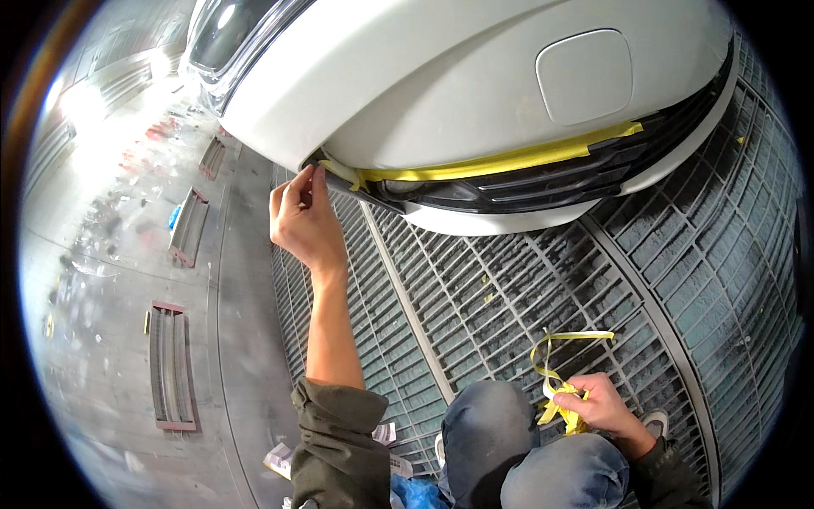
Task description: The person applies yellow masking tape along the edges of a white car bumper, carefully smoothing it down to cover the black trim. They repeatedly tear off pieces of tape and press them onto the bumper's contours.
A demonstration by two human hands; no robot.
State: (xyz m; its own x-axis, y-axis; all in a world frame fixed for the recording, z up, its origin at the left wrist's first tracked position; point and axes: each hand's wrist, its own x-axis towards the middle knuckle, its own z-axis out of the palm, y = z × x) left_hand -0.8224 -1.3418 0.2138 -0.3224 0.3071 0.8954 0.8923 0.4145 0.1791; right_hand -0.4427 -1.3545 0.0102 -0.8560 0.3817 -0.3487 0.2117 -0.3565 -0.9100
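Note:
A white car bumper (pixel 475 102) fills the upper middle, with a dark grille (pixel 543 180) along its lower part. Yellow masking tape (pixel 500 163) runs along the grille's upper edge, and a short piece curls down at its left end. My left hand (pixel 309 222) reaches up to the bumper's left corner. Its thumb and fingers are pinched together right beside the tape's end; whatever lies between the fingertips is hidden. Above my knee, my right hand (pixel 599 402) is closed around a crumpled bunch of yellow masking tape (pixel 563 411), from which loose strips trail upward.
Metal grating (pixel 509 297) makes up the floor, crossed by thicker bars. On the left stands a paint-stained grey wall (pixel 102 339) with slotted fixtures (pixel 173 366). My jeans-clad knees (pixel 492 424) are bent below. Blue plastic (pixel 415 492) and printed paper (pixel 280 458) lie near my left arm.

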